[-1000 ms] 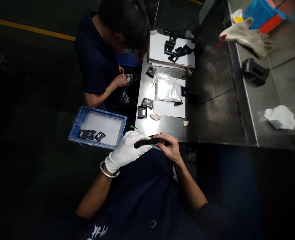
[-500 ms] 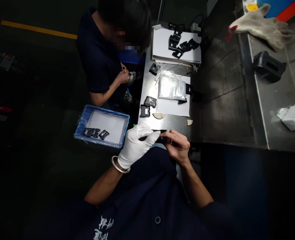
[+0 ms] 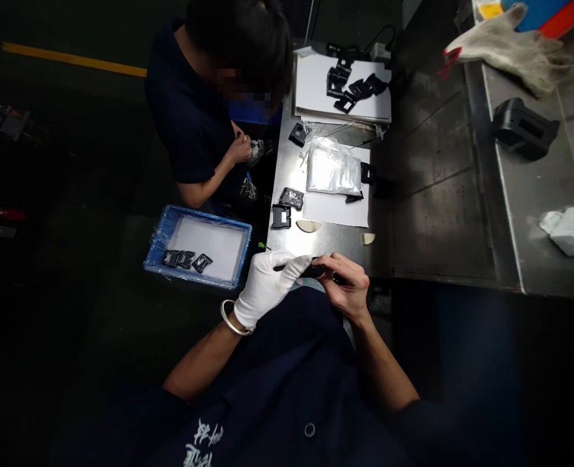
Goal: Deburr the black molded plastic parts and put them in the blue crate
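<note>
In a white glove, my left hand [image 3: 267, 285] is closed on one end of a black plastic part [image 3: 310, 271], near the front of the metal table. My bare right hand [image 3: 345, 285] grips the other end with bent fingers. Much of the part is hidden behind the fingers. Just past my left hand lies a small green-tipped object [image 3: 262, 246]. Farther up the table edge are a black plastic frame with a white label [image 3: 281, 216] and a black part in clear wrap [image 3: 292, 198]. A pale half-round piece [image 3: 309, 226] lies beside them.
A blue bin [image 3: 196, 279] with several wrapped black parts stands left of the table. Clear plastic bags [image 3: 333, 170] lie on white paper. Loose black parts [image 3: 336, 83] sit on a paper stack. A co-worker [image 3: 189, 130] sits at left; a work glove [image 3: 503, 48] lies at right.
The black part has tilted slightly in my hands, so less of its top shows. My left hand has shifted a little, and the green-tipped object shows more clearly.
</note>
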The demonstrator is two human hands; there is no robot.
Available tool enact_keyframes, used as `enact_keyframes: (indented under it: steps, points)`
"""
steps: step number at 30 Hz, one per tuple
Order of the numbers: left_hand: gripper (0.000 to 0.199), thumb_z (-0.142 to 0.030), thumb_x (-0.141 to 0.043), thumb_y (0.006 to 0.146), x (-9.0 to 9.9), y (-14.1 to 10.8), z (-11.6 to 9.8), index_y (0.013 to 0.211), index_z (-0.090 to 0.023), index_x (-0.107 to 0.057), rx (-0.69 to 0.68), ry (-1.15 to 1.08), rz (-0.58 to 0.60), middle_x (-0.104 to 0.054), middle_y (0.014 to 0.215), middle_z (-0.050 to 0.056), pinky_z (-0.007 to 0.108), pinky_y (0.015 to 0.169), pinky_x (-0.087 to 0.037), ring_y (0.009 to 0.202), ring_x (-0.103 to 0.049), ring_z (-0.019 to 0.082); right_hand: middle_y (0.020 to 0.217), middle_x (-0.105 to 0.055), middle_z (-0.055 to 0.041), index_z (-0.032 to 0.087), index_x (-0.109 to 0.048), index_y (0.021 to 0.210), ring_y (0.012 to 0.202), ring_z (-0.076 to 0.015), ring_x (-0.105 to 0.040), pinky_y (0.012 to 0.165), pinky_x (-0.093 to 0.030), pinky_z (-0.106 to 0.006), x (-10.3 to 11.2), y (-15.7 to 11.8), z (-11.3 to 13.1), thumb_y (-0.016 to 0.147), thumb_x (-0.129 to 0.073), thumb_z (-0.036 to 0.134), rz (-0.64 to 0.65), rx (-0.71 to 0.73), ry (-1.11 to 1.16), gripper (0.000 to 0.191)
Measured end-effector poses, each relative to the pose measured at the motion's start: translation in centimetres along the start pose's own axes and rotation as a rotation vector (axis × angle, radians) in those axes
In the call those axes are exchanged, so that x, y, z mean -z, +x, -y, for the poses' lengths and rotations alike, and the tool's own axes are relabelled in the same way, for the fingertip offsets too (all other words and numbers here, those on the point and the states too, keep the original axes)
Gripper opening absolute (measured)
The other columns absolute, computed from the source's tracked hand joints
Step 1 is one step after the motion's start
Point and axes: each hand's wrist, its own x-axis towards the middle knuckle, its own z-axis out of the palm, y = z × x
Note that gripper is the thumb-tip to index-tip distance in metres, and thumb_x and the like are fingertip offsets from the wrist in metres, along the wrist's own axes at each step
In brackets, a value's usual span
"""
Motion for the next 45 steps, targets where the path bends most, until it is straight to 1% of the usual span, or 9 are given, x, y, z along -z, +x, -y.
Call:
enact_keyframes:
  steps: [7, 12, 17, 22, 27, 31, 34, 37, 45]
  points:
    - [0.046, -0.039, -0.065, 0.09, -0.6, -0.6, -0.4, 0.051, -0.014, -0.059, -0.073, 0.075, -0.144, -0.058, 0.051, 0.001, 0.024, 0.055, -0.043, 0.051, -0.054, 0.011, 0.07, -0.055, 0.0021, 0.023, -0.072, 0.103, 0.057, -0.0097, -0.046, 0.052, -0.036, -0.026, 0.0, -0.4, 0.9, 0.081, -0.062, 0.001, -0.016, 0.037, -0.052, 0.032]
    - [0.03, -0.04, -0.075, 0.081, -0.3, -0.7, -0.3, 0.068, -0.014, -0.068, -0.126, 0.025, 0.023, -0.069, 0.07, 0.005, 0.025, 0.063, -0.049, 0.065, -0.063, 0.015, 0.068, -0.053, 0.0025, 0.023, -0.072, 0.097, 0.057, -0.0103, -0.047, 0.054, -0.037, -0.026, 0.0, -0.4, 1.3, 0.081, -0.06, 0.002, -0.026, 0.002, -0.028, 0.03]
    - [0.046, -0.043, -0.068, 0.087, -0.2, -1.0, -0.1, 0.053, -0.014, -0.058, -0.054, 0.016, -0.152, -0.059, 0.054, 0.002, 0.024, 0.054, -0.043, 0.053, -0.055, 0.011, 0.067, -0.054, 0.002, 0.022, -0.073, 0.099, 0.054, -0.0097, -0.043, 0.051, -0.034, -0.026, -0.6, -0.6, 1.8, 0.081, -0.062, 0.003, -0.041, 0.018, -0.059, 0.028]
    - [0.037, -0.047, -0.071, 0.083, -0.1, -1.3, 0.0, 0.067, -0.014, -0.066, -0.067, -0.029, -0.002, -0.065, 0.065, 0.003, 0.024, 0.06, -0.047, 0.062, -0.06, 0.013, 0.068, -0.058, 0.0, 0.022, -0.074, 0.093, 0.056, -0.0118, -0.046, 0.052, -0.037, -0.028, -0.5, -0.5, 1.7, 0.085, -0.063, 0.013, -0.036, -0.04, -0.043, 0.016]
    - [0.054, -0.051, -0.064, 0.088, 0.0, -1.4, 0.1, 0.05, -0.015, -0.052, 0.037, -0.019, -0.215, -0.051, 0.048, -0.001, 0.023, 0.047, -0.039, 0.047, -0.05, 0.01, 0.063, -0.052, 0.0016, 0.022, -0.074, 0.097, 0.053, -0.0109, -0.044, 0.052, -0.037, -0.028, -0.9, -0.7, 1.8, 0.084, -0.066, 0.015, -0.009, -0.023, -0.068, 0.016]
    - [0.047, -0.055, -0.066, 0.085, 0.3, -1.6, 0.1, 0.062, -0.014, -0.063, -0.026, -0.073, -0.06, -0.062, 0.059, 0.002, 0.025, 0.057, -0.046, 0.056, -0.058, 0.013, 0.064, -0.053, 0.0015, 0.023, -0.074, 0.095, 0.054, -0.011, -0.045, 0.051, -0.036, -0.027, -1.0, -0.5, 1.9, 0.085, -0.066, 0.015, -0.036, -0.013, -0.044, 0.015]
    - [0.046, -0.049, -0.073, 0.081, 0.3, -1.6, -0.2, 0.055, -0.014, -0.059, -0.055, -0.03, -0.117, -0.06, 0.057, 0.001, 0.024, 0.057, -0.044, 0.056, -0.055, 0.011, 0.064, -0.053, 0.0017, 0.023, -0.074, 0.096, 0.053, -0.0103, -0.043, 0.051, -0.035, -0.027, -1.0, -0.5, 1.9, 0.084, -0.067, 0.013, -0.011, 0.009, -0.048, 0.016]
    - [0.053, -0.053, -0.065, 0.087, 0.3, -1.6, -0.3, 0.051, -0.015, -0.054, 0.029, -0.029, -0.205, -0.052, 0.047, -0.001, 0.024, 0.048, -0.039, 0.046, -0.05, 0.01, 0.063, -0.053, 0.0016, 0.022, -0.075, 0.096, 0.053, -0.0106, -0.044, 0.051, -0.036, -0.028, -1.2, -0.6, 2.0, 0.084, -0.069, 0.016, -0.012, 0.0, -0.045, 0.015]
    - [0.071, -0.063, -0.023, 0.099, 1.4, -2.2, -1.3, 0.074, -0.016, -0.07, 0.087, -0.196, -0.026, -0.066, 0.058, 0.005, 0.028, 0.065, -0.055, 0.058, -0.066, 0.016, 0.07, -0.062, -0.0012, 0.024, -0.075, 0.093, 0.057, -0.0125, -0.047, 0.052, -0.037, -0.029, -0.9, -0.2, 2.0, 0.083, -0.071, 0.02, -0.069, -0.014, 0.01, 0.011]
